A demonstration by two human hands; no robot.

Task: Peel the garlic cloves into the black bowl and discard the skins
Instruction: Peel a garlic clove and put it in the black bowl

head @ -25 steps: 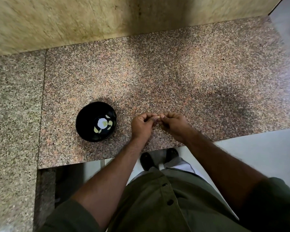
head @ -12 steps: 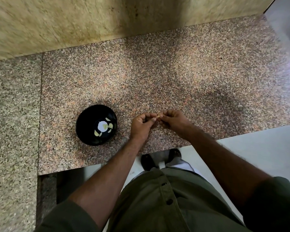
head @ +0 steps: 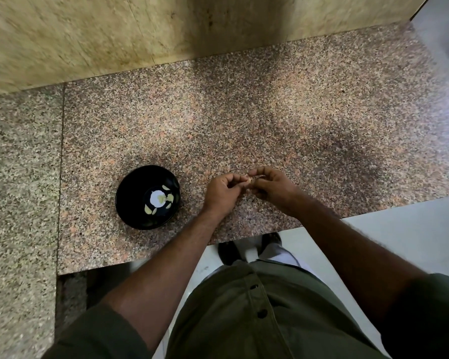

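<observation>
Fingers of both your hands are curling in and pinching one small garlic clove between them, just to the right of the black bowl and above the speckled granite counter. From the head view, your left hand is gripping the pale clove from the bowl side while your right hand is pinching at its far end, with what looks like a thin strip of skin lifting under the thumb; it is too small to be sure.

Peeled cloves are already lying in the bottom of the black bowl, around a white patch at its centre.

Here is where you are running risks. You are working beside the black bowl, not over it, so if the clove is slick and your left-hand pinch is loosening as the skin gives way, it is likely to be dropping onto the granite, or rolling toward the counter edge just nearer you than the black bowl, and off to the floor by your shoes. A torn skin could also be flicking sideways into the black bowl and mixing with the clean cloves. No bin or pile for skins is showing anywhere around the black bowl, so loose scraps may be ending up scattered and hard to spot on that busy stone pattern.
</observation>
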